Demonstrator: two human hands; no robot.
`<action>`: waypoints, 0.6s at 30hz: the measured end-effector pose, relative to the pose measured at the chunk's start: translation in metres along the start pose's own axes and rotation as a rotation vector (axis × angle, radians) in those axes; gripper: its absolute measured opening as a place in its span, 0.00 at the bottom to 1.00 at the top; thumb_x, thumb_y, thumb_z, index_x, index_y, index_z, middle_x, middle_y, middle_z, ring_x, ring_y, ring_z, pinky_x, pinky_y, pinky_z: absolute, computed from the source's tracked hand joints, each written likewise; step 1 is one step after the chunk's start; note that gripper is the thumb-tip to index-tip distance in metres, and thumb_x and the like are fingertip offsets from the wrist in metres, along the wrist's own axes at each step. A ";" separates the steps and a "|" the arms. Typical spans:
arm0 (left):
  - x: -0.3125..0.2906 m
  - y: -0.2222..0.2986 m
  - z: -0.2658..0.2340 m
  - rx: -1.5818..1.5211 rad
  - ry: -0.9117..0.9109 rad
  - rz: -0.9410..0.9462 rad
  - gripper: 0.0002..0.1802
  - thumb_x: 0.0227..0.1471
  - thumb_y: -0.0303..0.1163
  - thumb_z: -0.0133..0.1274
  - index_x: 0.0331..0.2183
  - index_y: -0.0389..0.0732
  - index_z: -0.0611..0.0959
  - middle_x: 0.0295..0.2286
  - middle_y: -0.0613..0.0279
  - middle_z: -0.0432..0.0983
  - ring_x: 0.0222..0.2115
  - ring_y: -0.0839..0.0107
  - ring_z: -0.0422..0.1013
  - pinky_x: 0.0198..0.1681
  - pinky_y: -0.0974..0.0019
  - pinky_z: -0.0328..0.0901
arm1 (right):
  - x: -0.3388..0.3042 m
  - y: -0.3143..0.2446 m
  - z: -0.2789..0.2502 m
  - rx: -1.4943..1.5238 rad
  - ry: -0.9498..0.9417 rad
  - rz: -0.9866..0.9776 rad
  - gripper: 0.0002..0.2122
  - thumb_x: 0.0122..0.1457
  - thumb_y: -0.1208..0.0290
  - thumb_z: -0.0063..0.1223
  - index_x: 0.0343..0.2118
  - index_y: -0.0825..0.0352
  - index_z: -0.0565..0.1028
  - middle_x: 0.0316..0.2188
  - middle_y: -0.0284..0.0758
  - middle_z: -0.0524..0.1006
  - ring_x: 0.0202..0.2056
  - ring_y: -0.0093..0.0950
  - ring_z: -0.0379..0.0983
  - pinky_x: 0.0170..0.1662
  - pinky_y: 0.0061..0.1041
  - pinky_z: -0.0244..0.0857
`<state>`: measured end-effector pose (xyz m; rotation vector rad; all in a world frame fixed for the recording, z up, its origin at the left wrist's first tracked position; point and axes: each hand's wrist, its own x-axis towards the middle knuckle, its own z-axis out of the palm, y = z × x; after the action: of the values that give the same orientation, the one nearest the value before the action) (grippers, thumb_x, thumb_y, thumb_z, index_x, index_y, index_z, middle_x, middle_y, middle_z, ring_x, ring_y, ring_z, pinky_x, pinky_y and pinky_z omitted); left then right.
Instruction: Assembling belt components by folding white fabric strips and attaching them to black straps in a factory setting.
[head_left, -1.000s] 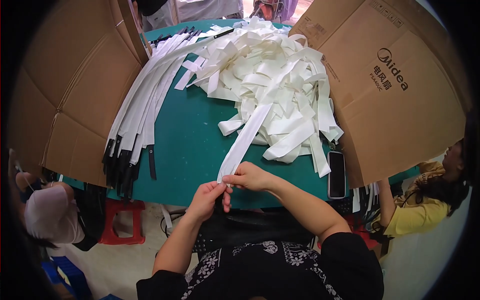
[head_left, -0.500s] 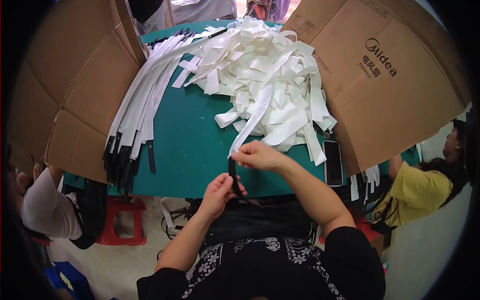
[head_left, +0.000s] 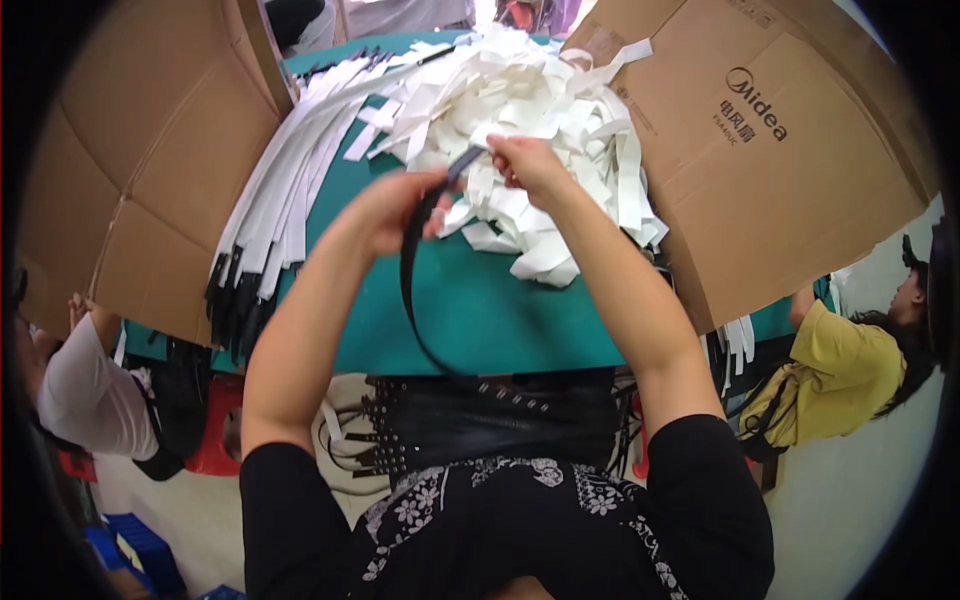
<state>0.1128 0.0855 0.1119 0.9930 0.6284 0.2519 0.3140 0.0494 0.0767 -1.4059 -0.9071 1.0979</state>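
A long black belt (head_left: pixel 408 262) hangs in a curve from my left hand (head_left: pixel 398 212) down past the table's near edge. My left hand is smeared by motion, with its fingers closed around the belt's upper part. Beside it, my right hand (head_left: pixel 532 168) pinches a white strip (head_left: pixel 481 137) at the belt's upper end. Whether the belt's tip lies inside the strip or against it, I cannot tell. Behind both hands rises a large heap of loose white strips (head_left: pixel 520 100). More black belts with metal eyelets (head_left: pixel 480 425) lie across my lap.
White-sleeved belts (head_left: pixel 285 190) with black ends lie in a row at the left of the green table (head_left: pixel 480 330). Open cardboard boxes flank it, one left (head_left: pixel 180 150), one right (head_left: pixel 760 190). People sit on both sides, one in a yellow shirt (head_left: pixel 850 370).
Both hands have moved up and away from me, over the heap, and the belt has been lifted with them. My left hand has risen level with my right. The phone at right no longer shows.
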 end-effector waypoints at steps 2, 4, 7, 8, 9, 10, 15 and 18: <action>-0.015 -0.029 -0.001 0.101 0.073 -0.041 0.12 0.54 0.36 0.41 0.30 0.37 0.74 0.13 0.69 0.65 0.10 0.78 0.61 0.10 0.77 0.55 | -0.005 0.022 -0.001 -0.158 0.010 -0.076 0.15 0.52 0.59 0.50 0.16 0.65 0.70 0.14 0.27 0.68 0.15 0.15 0.60 0.16 0.16 0.53; -0.024 -0.056 -0.002 0.147 0.121 -0.041 0.13 0.53 0.38 0.42 0.27 0.39 0.74 0.11 0.69 0.64 0.07 0.78 0.58 0.10 0.77 0.54 | -0.024 0.041 0.001 -0.177 -0.095 0.017 0.15 0.52 0.58 0.50 0.16 0.63 0.69 0.13 0.26 0.66 0.14 0.15 0.58 0.17 0.15 0.53; -0.034 -0.081 -0.004 0.121 0.099 -0.036 0.12 0.53 0.37 0.43 0.26 0.38 0.74 0.10 0.66 0.65 0.06 0.77 0.58 0.09 0.77 0.53 | -0.055 0.062 0.012 -0.105 -0.122 0.102 0.15 0.53 0.57 0.49 0.17 0.63 0.68 0.13 0.24 0.65 0.15 0.15 0.58 0.19 0.14 0.53; -0.041 -0.087 -0.004 0.141 0.089 -0.057 0.12 0.52 0.36 0.43 0.26 0.38 0.74 0.10 0.66 0.65 0.05 0.77 0.58 0.09 0.76 0.53 | -0.065 0.069 0.017 -0.089 -0.107 0.105 0.15 0.53 0.57 0.49 0.17 0.63 0.69 0.13 0.24 0.65 0.15 0.14 0.58 0.19 0.14 0.53; -0.047 -0.091 -0.002 0.165 0.072 -0.075 0.12 0.52 0.35 0.43 0.26 0.37 0.74 0.09 0.65 0.65 0.05 0.77 0.58 0.09 0.76 0.53 | -0.075 0.074 0.018 -0.074 -0.085 0.102 0.15 0.53 0.57 0.49 0.17 0.63 0.69 0.13 0.24 0.65 0.15 0.14 0.58 0.19 0.14 0.53; -0.053 -0.094 -0.002 0.159 0.094 -0.110 0.12 0.52 0.35 0.43 0.25 0.37 0.74 0.08 0.64 0.64 0.04 0.77 0.58 0.08 0.76 0.52 | -0.081 0.076 0.019 -0.092 -0.061 0.089 0.15 0.53 0.58 0.49 0.18 0.64 0.70 0.13 0.25 0.66 0.16 0.14 0.58 0.20 0.14 0.53; -0.080 -0.141 -0.012 0.133 0.053 -0.070 0.13 0.54 0.35 0.41 0.25 0.36 0.73 0.09 0.64 0.66 0.06 0.77 0.59 0.10 0.77 0.55 | -0.118 0.111 0.043 -0.103 -0.117 0.050 0.16 0.51 0.59 0.51 0.16 0.68 0.72 0.12 0.27 0.69 0.14 0.15 0.60 0.18 0.16 0.55; -0.088 -0.176 -0.015 0.103 0.090 -0.070 0.13 0.54 0.35 0.40 0.26 0.36 0.72 0.10 0.63 0.66 0.08 0.76 0.61 0.12 0.76 0.56 | -0.142 0.116 0.059 -0.266 -0.244 0.008 0.17 0.50 0.59 0.52 0.14 0.68 0.72 0.11 0.29 0.71 0.15 0.16 0.64 0.19 0.19 0.57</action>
<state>0.0191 -0.0396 -0.0085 1.0605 0.7625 0.2050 0.2119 -0.0830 -0.0182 -1.5114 -1.2611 1.2066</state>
